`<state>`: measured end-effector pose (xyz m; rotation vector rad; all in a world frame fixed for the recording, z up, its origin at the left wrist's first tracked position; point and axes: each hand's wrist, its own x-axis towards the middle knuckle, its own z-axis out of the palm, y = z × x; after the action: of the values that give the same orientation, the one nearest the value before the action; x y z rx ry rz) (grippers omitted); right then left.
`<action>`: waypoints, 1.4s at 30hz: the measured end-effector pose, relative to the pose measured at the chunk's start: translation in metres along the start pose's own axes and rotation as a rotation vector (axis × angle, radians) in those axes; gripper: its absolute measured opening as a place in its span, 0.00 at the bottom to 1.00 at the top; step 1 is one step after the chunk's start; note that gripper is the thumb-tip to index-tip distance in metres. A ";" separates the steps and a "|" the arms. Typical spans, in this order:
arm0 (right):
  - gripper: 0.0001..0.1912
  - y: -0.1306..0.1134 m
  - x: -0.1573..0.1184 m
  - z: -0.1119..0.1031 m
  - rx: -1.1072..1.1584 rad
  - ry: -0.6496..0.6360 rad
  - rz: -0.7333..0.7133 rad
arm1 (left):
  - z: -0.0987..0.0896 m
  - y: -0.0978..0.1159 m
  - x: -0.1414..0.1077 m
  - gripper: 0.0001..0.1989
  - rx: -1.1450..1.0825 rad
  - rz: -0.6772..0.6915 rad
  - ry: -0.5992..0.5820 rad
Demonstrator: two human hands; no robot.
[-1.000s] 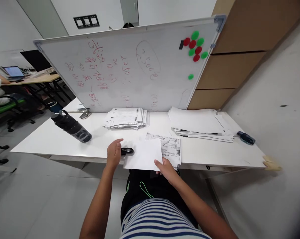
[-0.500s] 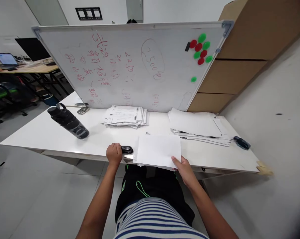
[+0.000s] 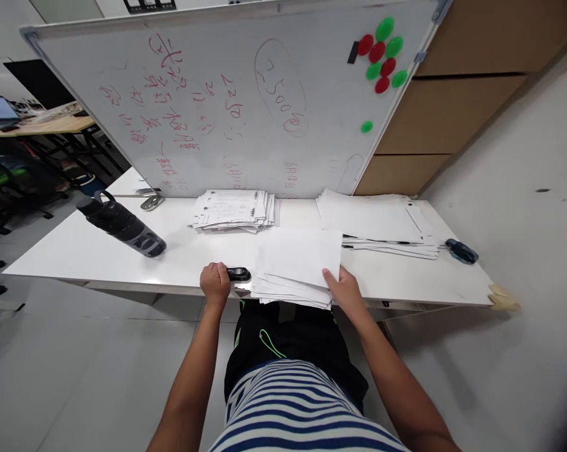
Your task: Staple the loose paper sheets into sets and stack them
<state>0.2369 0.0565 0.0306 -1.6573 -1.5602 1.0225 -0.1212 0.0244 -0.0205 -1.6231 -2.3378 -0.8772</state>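
The black oblong stapler (image 3: 240, 274) is gripped at its nine-o'clock end by the curled left hand (image 3: 215, 284). At three o'clock from it, the uppermost of the loose white paper sheets (image 3: 298, 257) is pinched at its four-o'clock corner by the right hand (image 3: 344, 290).

On the whiteboard (image 3: 330, 113) in front of me I read 2500 (image 3: 274, 89) inside a drawn oval, then 1250 (image 3: 231, 100) to its left. The red characters (image 3: 172, 119) farther left are too loose to read; print on the left paper stack (image 3: 229, 207) is too small.
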 end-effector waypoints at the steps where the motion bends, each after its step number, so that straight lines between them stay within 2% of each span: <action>1: 0.19 0.001 0.002 0.002 -0.174 -0.006 -0.044 | 0.000 0.000 0.000 0.22 -0.006 -0.004 -0.005; 4: 0.15 0.007 0.002 0.010 -0.577 0.058 -0.164 | -0.001 0.001 0.001 0.22 -0.005 -0.010 -0.019; 6: 0.16 0.014 0.002 0.014 -0.649 0.136 -0.202 | -0.002 0.002 0.001 0.22 -0.005 -0.012 -0.019; 8: 0.22 0.022 0.002 0.015 -0.629 0.167 -0.192 | -0.002 0.002 0.001 0.22 -0.010 -0.018 -0.010; 12: 0.29 0.035 0.003 0.014 -0.540 0.128 -0.161 | 0.000 0.002 0.000 0.22 -0.004 -0.028 -0.004; 19: 0.31 0.045 -0.001 0.012 -0.479 0.080 -0.174 | 0.001 0.001 -0.001 0.22 0.010 -0.016 0.004; 31: 0.33 0.046 -0.002 0.021 -0.471 0.101 -0.219 | 0.002 0.000 -0.001 0.22 0.001 -0.009 0.010; 33: 0.33 0.049 -0.001 0.020 -0.451 0.130 -0.237 | 0.002 -0.001 -0.002 0.22 -0.004 -0.004 0.012; 38: 0.29 0.055 0.004 0.012 -0.362 0.295 -0.286 | 0.002 -0.001 -0.002 0.22 -0.005 -0.008 0.015; 42: 0.32 0.058 0.010 0.003 -0.489 0.468 -0.235 | 0.000 -0.001 -0.003 0.22 -0.016 0.018 -0.001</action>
<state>0.2628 0.0610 -0.0217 -1.7987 -1.6962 0.1082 -0.1208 0.0219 -0.0216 -1.6485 -2.3197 -0.8938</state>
